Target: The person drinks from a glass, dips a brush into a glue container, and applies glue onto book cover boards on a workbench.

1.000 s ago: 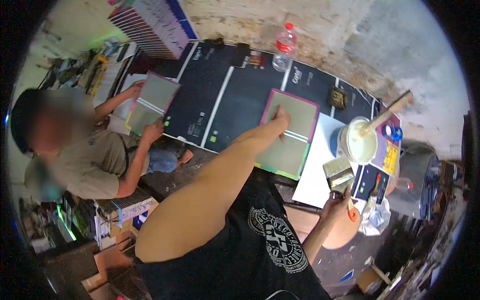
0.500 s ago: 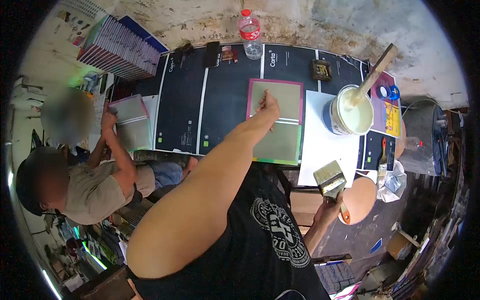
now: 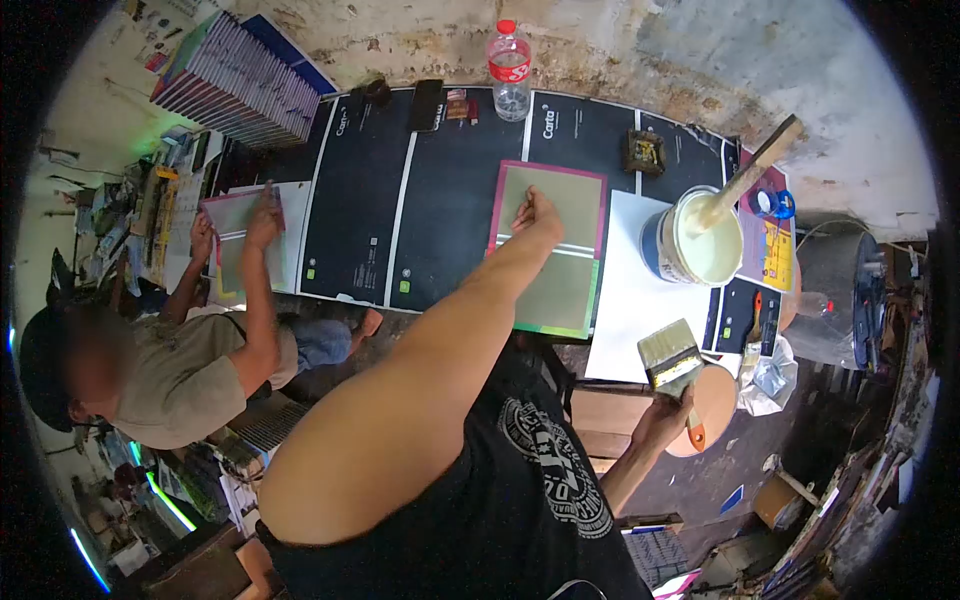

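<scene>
My left hand (image 3: 538,216) reaches over a book cover (image 3: 550,290), with its fingers partly bent and a little apart over the upper grey board. Two grey boards with thin strips between them form the cover, edged in pink above and green below. Nothing shows in that hand. Beside the table's front edge, my right hand (image 3: 665,418) is closed around the handle of a wide paintbrush (image 3: 672,356), bristles pointing up. A bucket of pale, creamy liquid (image 3: 712,240) stands beyond the brush, and a wooden stick (image 3: 752,165) leans in it.
A white sheet (image 3: 625,270) lies under the bucket. A plastic bottle (image 3: 511,75), a phone (image 3: 428,105) and an ashtray (image 3: 645,152) sit along the back. At the left, a co-worker (image 3: 190,375) handles another cover (image 3: 250,240), near a tall stack of books (image 3: 245,85).
The view has shifted slightly. My left hand stays over the cover and my right still grips the brush. The co-worker's hands have moved apart, onto the other cover.
</scene>
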The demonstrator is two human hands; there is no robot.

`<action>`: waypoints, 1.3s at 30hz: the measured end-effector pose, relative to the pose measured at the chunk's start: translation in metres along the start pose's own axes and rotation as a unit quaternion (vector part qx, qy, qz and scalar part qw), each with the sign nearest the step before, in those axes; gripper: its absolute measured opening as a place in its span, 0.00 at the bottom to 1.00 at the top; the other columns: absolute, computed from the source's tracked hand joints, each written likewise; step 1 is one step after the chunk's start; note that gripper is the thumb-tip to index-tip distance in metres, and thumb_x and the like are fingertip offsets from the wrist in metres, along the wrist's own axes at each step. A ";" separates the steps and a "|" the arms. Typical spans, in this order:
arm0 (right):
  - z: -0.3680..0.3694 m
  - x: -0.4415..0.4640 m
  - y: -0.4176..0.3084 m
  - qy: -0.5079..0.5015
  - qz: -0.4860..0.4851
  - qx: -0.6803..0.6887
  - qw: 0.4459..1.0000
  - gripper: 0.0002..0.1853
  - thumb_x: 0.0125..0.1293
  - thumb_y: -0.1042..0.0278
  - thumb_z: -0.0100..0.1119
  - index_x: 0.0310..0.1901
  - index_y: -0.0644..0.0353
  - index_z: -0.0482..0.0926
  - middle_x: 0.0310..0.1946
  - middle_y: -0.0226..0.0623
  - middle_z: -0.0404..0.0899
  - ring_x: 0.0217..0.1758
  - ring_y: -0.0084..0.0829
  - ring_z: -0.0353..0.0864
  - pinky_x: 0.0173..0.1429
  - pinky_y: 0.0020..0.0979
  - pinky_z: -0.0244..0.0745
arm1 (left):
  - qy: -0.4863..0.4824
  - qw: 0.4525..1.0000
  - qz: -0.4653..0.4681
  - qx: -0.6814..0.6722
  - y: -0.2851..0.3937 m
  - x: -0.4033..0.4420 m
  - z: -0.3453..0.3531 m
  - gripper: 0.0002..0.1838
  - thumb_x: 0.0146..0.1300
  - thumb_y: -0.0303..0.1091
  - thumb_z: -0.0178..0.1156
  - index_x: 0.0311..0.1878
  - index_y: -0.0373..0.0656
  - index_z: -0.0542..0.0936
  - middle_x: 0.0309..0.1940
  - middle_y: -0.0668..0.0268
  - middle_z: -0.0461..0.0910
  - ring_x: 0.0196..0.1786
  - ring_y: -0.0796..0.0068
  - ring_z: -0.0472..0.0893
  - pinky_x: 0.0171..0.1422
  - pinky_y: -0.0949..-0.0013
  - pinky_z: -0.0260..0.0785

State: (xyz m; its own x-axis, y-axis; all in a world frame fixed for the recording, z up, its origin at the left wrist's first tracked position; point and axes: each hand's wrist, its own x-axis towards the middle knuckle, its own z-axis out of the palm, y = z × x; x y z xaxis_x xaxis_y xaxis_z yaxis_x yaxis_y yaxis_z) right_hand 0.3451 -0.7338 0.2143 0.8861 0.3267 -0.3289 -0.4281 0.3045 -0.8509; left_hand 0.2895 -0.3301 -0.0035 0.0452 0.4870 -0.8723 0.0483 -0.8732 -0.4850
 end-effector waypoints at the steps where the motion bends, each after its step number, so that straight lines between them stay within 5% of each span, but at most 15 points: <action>1: -0.001 -0.006 0.002 0.009 -0.003 0.003 1.000 0.24 0.73 0.57 0.51 0.62 0.67 0.71 0.58 0.40 0.75 0.62 0.31 0.71 0.62 0.37 0.67 | 0.067 0.996 0.007 -0.065 -0.007 -0.024 0.006 0.28 0.39 0.66 0.74 0.36 0.54 0.86 0.32 0.73 0.85 0.37 0.70 0.77 0.52 0.51 0.56; 3: -0.011 -0.008 0.007 0.015 0.016 0.005 1.000 0.25 0.74 0.56 0.50 0.63 0.67 0.71 0.60 0.40 0.74 0.62 0.31 0.71 0.64 0.36 0.66 | 0.200 0.960 0.024 -0.196 -0.037 -0.103 0.021 0.39 0.23 0.67 0.78 0.40 0.52 0.87 0.41 0.70 0.86 0.42 0.66 0.80 0.59 0.43 0.59; 7: -0.037 0.000 0.028 0.006 0.038 0.006 0.999 0.25 0.72 0.57 0.54 0.63 0.67 0.70 0.60 0.38 0.74 0.62 0.31 0.72 0.64 0.35 0.67 | 0.368 0.874 0.024 -0.317 -0.031 -0.061 0.056 0.41 0.28 0.66 0.78 0.45 0.47 0.84 0.41 0.70 0.83 0.43 0.63 0.79 0.58 0.42 0.60; 12: -0.004 0.002 0.021 -0.048 0.049 0.044 0.997 0.23 0.71 0.60 0.55 0.62 0.65 0.72 0.58 0.36 0.76 0.61 0.29 0.73 0.64 0.35 0.66 | 0.434 0.708 -0.032 -0.555 -0.011 -0.113 0.111 0.68 0.18 0.69 0.79 0.64 0.32 0.69 0.65 0.53 0.68 0.72 0.51 0.62 0.71 0.32 0.51; 15: 0.003 0.020 0.026 -0.038 0.049 0.016 0.998 0.22 0.71 0.59 0.55 0.60 0.64 0.73 0.57 0.36 0.77 0.59 0.28 0.74 0.62 0.35 0.66 | 0.446 0.639 -0.097 -0.619 0.012 -0.136 0.137 0.69 0.30 0.64 0.79 0.71 0.30 0.57 0.75 0.47 0.49 0.79 0.53 0.44 0.73 0.40 0.49; 18: 0.029 0.026 0.019 -0.085 0.052 0.009 0.995 0.19 0.70 0.58 0.57 0.56 0.61 0.77 0.50 0.31 0.79 0.51 0.24 0.75 0.55 0.32 0.67 | 0.337 0.567 -0.099 -0.744 0.033 -0.152 0.161 0.72 0.34 0.62 0.79 0.74 0.31 0.49 0.75 0.47 0.51 0.77 0.47 0.53 0.73 0.38 0.50; 21: 0.044 0.036 0.019 -0.127 0.052 -0.002 0.990 0.16 0.71 0.59 0.57 0.53 0.59 0.78 0.47 0.30 0.80 0.48 0.22 0.76 0.50 0.29 0.67 | 0.173 0.683 0.010 -0.709 0.051 -0.175 0.190 0.71 0.38 0.57 0.79 0.75 0.30 0.44 0.73 0.45 0.57 0.73 0.46 0.62 0.70 0.35 0.54; 23: 0.059 0.038 0.024 -0.142 0.061 -0.004 0.988 0.15 0.71 0.59 0.57 0.51 0.59 0.79 0.46 0.30 0.80 0.47 0.22 0.76 0.48 0.29 0.67 | 0.209 0.730 -0.018 -0.650 0.075 -0.192 0.205 0.53 0.42 0.52 0.78 0.67 0.31 0.64 0.58 0.44 0.76 0.61 0.44 0.77 0.67 0.33 0.59; 26: 0.066 0.047 0.034 -0.167 0.085 -0.016 0.982 0.15 0.71 0.60 0.56 0.52 0.59 0.78 0.46 0.30 0.81 0.48 0.21 0.76 0.49 0.30 0.69 | 0.250 0.712 -0.009 -0.656 0.103 -0.180 0.224 0.31 0.50 0.46 0.71 0.54 0.36 0.79 0.51 0.48 0.81 0.55 0.46 0.81 0.62 0.39 0.67; 28: 0.070 0.053 0.044 -0.183 0.093 -0.027 0.978 0.20 0.70 0.56 0.56 0.58 0.59 0.76 0.49 0.32 0.81 0.50 0.25 0.77 0.53 0.31 0.67 | 0.318 0.662 -0.059 -0.676 0.126 -0.169 0.230 0.15 0.56 0.41 0.63 0.40 0.41 0.85 0.42 0.52 0.85 0.48 0.50 0.85 0.52 0.45 0.74; 30: 0.089 0.053 0.051 -0.229 0.110 -0.082 0.964 0.24 0.69 0.53 0.57 0.60 0.58 0.75 0.54 0.35 0.78 0.56 0.29 0.75 0.58 0.34 0.64 | 0.410 0.630 -0.086 -0.654 0.148 -0.151 0.238 0.14 0.59 0.39 0.56 0.32 0.42 0.86 0.31 0.53 0.85 0.38 0.51 0.86 0.40 0.51 0.77; 31: 0.097 0.056 0.055 -0.257 0.122 -0.118 0.951 0.25 0.68 0.51 0.58 0.61 0.57 0.75 0.58 0.37 0.77 0.60 0.31 0.73 0.62 0.36 0.61 | 0.335 0.590 -0.113 -0.726 0.148 -0.150 0.231 0.13 0.59 0.38 0.55 0.31 0.42 0.86 0.30 0.52 0.85 0.37 0.49 0.85 0.40 0.50 0.76; 34: 0.115 0.087 0.081 -0.306 0.139 -0.161 0.928 0.29 0.68 0.48 0.53 0.68 0.52 0.69 0.68 0.39 0.67 0.68 0.35 0.66 0.71 0.50 0.51 | 0.391 0.603 -0.103 -0.687 0.140 -0.180 0.255 0.12 0.48 0.35 0.67 0.31 0.35 0.85 0.33 0.47 0.84 0.38 0.50 0.85 0.40 0.48 0.78; 37: 0.145 0.081 0.090 -0.415 0.095 -0.222 0.877 0.27 0.66 0.52 0.60 0.64 0.53 0.72 0.47 0.36 0.75 0.47 0.30 0.74 0.55 0.34 0.68 | 0.299 0.482 -0.147 -0.810 0.130 -0.225 0.302 0.14 0.60 0.36 0.63 0.42 0.35 0.85 0.41 0.47 0.84 0.48 0.45 0.83 0.50 0.48 0.77; 39: 0.183 0.074 0.094 -0.394 0.229 -0.174 0.873 0.23 0.65 0.53 0.62 0.59 0.54 0.76 0.40 0.31 0.74 0.39 0.26 0.70 0.44 0.26 0.62 | 0.217 0.336 -0.283 -0.872 0.148 -0.227 0.342 0.23 0.64 0.50 0.59 0.42 0.35 0.84 0.43 0.46 0.83 0.49 0.47 0.83 0.51 0.48 0.76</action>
State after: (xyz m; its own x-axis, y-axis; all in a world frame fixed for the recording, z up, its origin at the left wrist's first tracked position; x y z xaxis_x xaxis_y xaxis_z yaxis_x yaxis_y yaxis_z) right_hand 0.3375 -0.5169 0.1847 0.1795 0.8992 -0.3991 -0.5042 -0.2643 -0.8222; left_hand -0.0550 -0.5772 0.1008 -0.3395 0.8529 -0.3965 0.6663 0.5157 0.5386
